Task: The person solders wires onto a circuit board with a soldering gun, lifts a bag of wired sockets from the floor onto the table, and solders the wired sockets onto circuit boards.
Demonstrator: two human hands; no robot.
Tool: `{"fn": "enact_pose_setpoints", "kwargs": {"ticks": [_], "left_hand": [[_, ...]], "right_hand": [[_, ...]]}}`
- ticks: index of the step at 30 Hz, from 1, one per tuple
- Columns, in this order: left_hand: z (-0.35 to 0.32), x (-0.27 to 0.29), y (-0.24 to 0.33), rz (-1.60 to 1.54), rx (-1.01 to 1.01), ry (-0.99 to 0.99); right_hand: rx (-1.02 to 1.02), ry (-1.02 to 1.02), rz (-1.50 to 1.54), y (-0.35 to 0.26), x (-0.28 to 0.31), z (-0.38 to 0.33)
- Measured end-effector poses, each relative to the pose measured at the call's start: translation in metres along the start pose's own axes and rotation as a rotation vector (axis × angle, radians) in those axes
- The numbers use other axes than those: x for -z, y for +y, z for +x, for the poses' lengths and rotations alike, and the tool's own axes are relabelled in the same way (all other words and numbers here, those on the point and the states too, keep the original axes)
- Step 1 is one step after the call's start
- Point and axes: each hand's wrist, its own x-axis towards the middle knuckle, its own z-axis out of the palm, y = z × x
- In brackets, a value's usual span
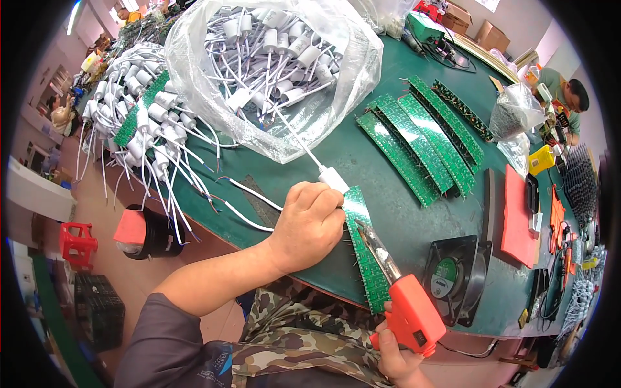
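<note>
"Red soldering gun (414,317): your right hand (396,359) is wrapped around its handle, isn't it?"

"Yes, your fingers are closed on it. Its metal tip (362,227) points up and away from that hand, over the green strip (370,271). I can't tell if they touch."

"And what does your left hand (307,223) have?"

"Your fingers are curled tight on a white cylinder (333,179). It pokes out just past your knuckles, by the far end of the strip. Your thumb is hidden."

"Where does its white wire (299,139) go?"

"Away from your left hand, up to the clear bag (352,71), full of more white cylinders (284,45)."

"What's near your right hand?"

"A black fan (479,284), to the right of the gun. More green boards (411,145) lie farther off, past both hands, on the green table (401,223)."
</note>
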Motion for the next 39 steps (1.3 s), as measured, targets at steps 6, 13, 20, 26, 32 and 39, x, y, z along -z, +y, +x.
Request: {"fn": "enact_pose_setpoints", "kwargs": {"ticks": [6, 13, 20, 26, 32, 39], "left_hand": [[0.001, 0.002, 0.002, 0.009, -0.004, 0.005], [0.000, 0.007, 0.010, 0.008, 0.027, 0.028], [0.003, 0.010, 0.013, 0.045, 0.061, 0.014], [0.005, 0.012, 0.012, 0.041, 0.042, 0.011], [0.007, 0.014, 0.011, 0.061, 0.022, -0.009], [0.009, 0.010, 0.010, 0.069, -0.020, -0.020]], "right_hand": [[-0.064, -0.011, 0.046, -0.005, 0.001, -0.001], [-0.088, 0.007, 0.064, -0.012, 0.001, -0.001], [-0.051, -0.016, 0.051, -0.009, 0.007, -0.001], [-0.013, -0.069, 0.069, -0.004, 0.010, -0.001], [0.007, -0.062, 0.098, -0.003, 0.010, 0.000], [0.016, -0.046, 0.083, 0.001, 0.009, 0.000]]}}
